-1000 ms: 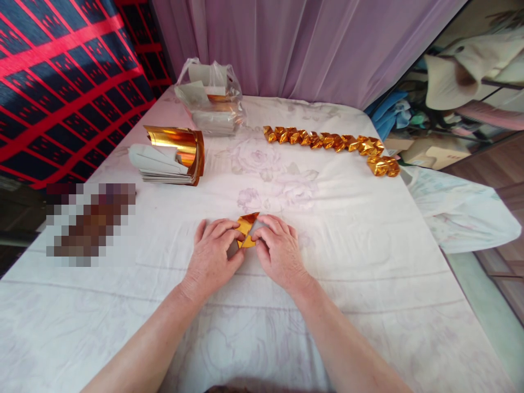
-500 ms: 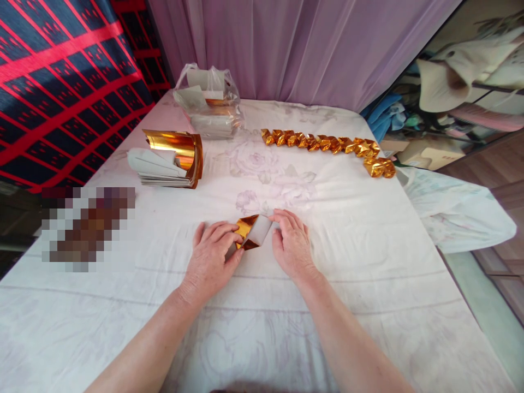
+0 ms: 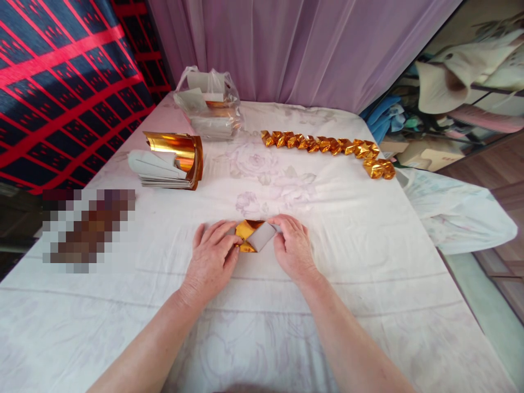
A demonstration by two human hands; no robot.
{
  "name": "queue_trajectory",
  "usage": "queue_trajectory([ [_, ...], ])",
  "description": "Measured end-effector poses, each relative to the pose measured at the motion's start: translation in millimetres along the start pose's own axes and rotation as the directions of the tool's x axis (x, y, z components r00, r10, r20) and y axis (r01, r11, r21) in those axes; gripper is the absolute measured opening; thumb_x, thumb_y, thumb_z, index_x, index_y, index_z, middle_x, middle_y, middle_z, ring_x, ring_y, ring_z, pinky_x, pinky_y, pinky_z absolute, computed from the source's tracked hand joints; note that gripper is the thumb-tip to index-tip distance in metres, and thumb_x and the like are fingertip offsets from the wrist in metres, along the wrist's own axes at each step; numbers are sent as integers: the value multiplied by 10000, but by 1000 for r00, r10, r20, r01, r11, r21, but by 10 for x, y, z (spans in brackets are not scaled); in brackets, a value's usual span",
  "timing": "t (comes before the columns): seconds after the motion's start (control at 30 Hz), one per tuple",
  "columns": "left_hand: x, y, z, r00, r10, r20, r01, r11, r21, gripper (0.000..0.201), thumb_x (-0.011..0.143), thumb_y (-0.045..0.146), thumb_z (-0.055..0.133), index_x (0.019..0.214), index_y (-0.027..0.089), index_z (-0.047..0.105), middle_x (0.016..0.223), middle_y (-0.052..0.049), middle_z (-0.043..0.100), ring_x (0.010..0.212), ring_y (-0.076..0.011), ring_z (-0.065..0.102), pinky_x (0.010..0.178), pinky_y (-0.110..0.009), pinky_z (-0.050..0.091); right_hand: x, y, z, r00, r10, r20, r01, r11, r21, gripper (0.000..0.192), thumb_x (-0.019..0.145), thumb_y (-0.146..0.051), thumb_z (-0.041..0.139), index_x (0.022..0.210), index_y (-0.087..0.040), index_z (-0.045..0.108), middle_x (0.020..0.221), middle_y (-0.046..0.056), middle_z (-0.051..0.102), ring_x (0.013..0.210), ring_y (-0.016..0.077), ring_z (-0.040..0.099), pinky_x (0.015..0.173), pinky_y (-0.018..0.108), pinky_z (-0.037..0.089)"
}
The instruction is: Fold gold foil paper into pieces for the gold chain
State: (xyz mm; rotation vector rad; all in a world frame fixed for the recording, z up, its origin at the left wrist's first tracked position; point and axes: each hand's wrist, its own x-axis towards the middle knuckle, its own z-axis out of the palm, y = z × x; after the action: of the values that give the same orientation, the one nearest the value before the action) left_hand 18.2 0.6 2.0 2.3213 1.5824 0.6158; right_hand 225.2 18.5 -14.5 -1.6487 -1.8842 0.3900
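- Head camera showed the left hand point(image 3: 210, 257) pressed palm-down on the white cloth point(image 3: 262, 327), its fingertips pinning the gold end of a small foil paper point(image 3: 254, 236).
- The right hand point(image 3: 293, 248) pinched the paper's white flap at its right edge, thumb and fingers closed on it.
- The paper lay flat on the cloth between both hands, gold side partly folded over white.
- Farther off to the left sat a stack of foil sheets point(image 3: 172, 161), its top sheet curled up.
- Beyond that stood a clear plastic bag point(image 3: 208, 106) holding more sheets.
- A row of folded gold pieces point(image 3: 327, 146) stretched along the far right.
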Motion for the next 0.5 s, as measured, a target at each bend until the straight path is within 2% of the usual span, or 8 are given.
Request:
queue_trajectory([
  [0.13,10,1,6,998,-20,-66,21,1000,14,173,900,169,511,994,242,635,1286,-77,648,1204,-279,567,1106,-569,315,1,8,-4,1000,-9,8,9,1000,14,454,730,-49,426,1080,-229,653,1130,71,689,1132,251,585,963,428,394],
  [0.23,25,-10,-11,995,-21,-99,24,999,35,153,898,163,519,956,243,636,1158,-62,688,1067,-255,616,1085,-542,345,3,21,-13,1000,-26,14,26,999,27,447,721,-43,426,1058,-227,655,1102,62,697,1107,243,599,962,424,402],
  [0.37,39,-49,-41,997,2,-78,4,997,71,187,913,149,503,918,258,655,989,-17,727,915,-222,637,1045,-505,372,2,56,-12,999,-47,18,46,998,37,446,718,-34,428,1038,-232,667,1060,57,703,1092,237,609,958,419,409],
  [0.5,33,-85,-53,996,36,-77,-28,995,99,213,905,130,501,929,253,673,975,-5,742,894,-215,648,1036,-510,363,1,93,3,997,-80,8,80,995,58,428,724,-28,432,1006,-234,680,1022,53,710,1068,229,624,936,409,420],
])
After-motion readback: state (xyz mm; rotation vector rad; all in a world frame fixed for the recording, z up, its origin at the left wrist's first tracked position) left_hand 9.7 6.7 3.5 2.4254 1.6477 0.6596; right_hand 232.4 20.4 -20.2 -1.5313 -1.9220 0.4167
